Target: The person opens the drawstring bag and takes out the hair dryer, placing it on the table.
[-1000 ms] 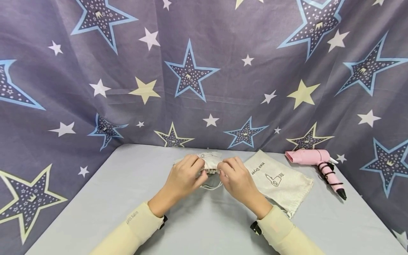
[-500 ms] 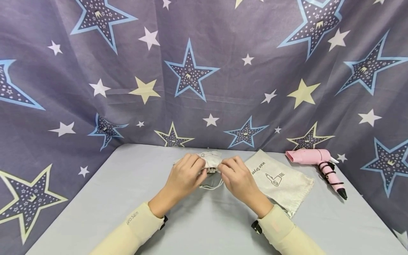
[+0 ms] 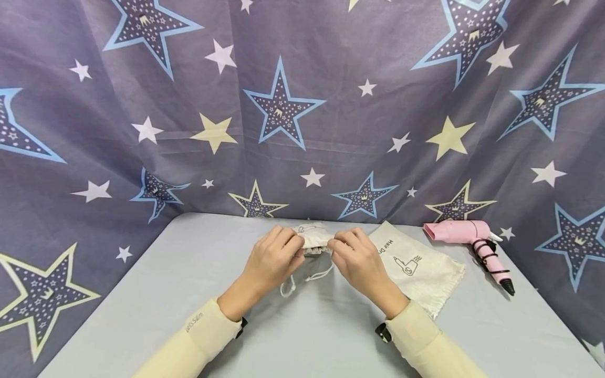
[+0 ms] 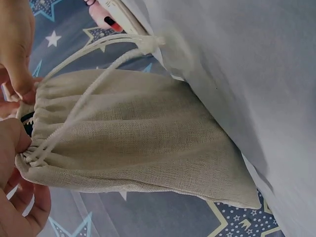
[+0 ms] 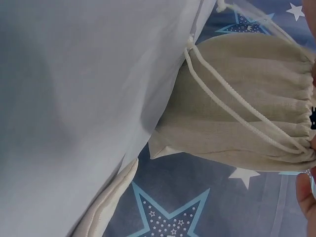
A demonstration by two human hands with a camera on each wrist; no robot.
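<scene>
A beige drawstring bag (image 4: 128, 128) stands on the table with its gathered mouth towards me. My left hand (image 3: 273, 257) grips the left side of the mouth, fingers curled over the edge. On the opposite side my right hand (image 3: 360, 261) pinches the rim. The mouth is partly spread between them, and something dark with pale marks (image 4: 28, 124) shows just inside; the rest of the contents is hidden. Knotted white drawcords (image 5: 232, 98) hang in loops from both sides of the gathers. A line drawing on the bag's top shows partly between the hands in the head view.
A second cloth bag (image 3: 425, 273), printed "Hair Dryer", lies flat beside my right hand. Behind it on the right rests a pink hair dryer (image 3: 458, 232) with its black cord wound round the handle. A star-patterned curtain (image 3: 302, 105) walls off the grey table (image 3: 302, 331).
My right hand has shifted slightly right, drawing the bag's mouth wider. A loop of drawcord now hangs into view below my left hand.
</scene>
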